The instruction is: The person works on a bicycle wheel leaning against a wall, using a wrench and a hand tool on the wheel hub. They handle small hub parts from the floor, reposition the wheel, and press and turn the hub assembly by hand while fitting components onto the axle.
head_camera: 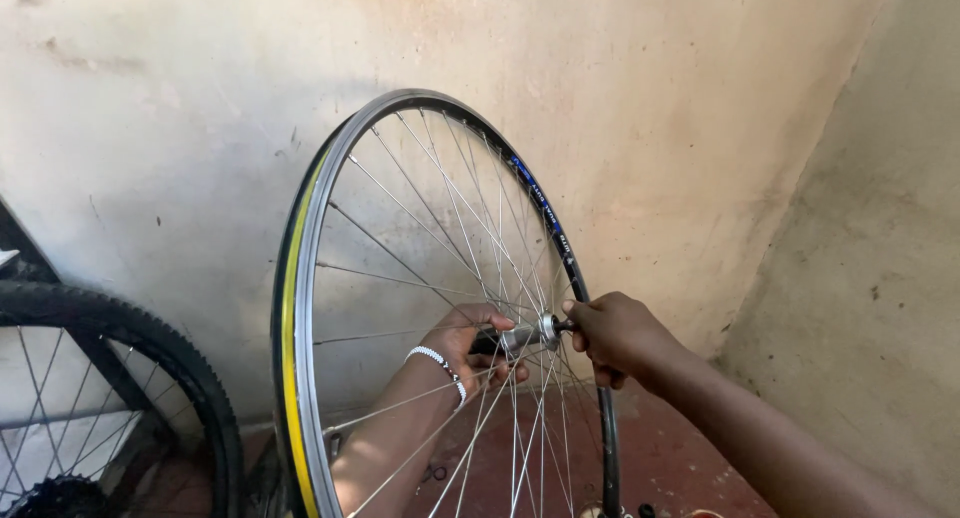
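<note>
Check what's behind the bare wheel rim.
Behind the rim: stained wall, red floor, seen through spokes. Left hand reaches through, gripping the hub; its palm side is hidden.

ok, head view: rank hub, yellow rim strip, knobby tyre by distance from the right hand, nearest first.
1. Hub: at the wheel's centre, the right hand grips its axle end.
2. Yellow rim strip: on the wheel's left edge, past the left hand.
3. Knobby tyre: far left, on a second wheel.

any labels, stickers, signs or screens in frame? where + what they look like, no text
Rim decal: upper right of the bare wheel rim, a narrow curved strip, blue with pale lettering, on black.
No packages, signs or screens in view.
Left hand and right hand are at the hub, away from the decal.
</note>
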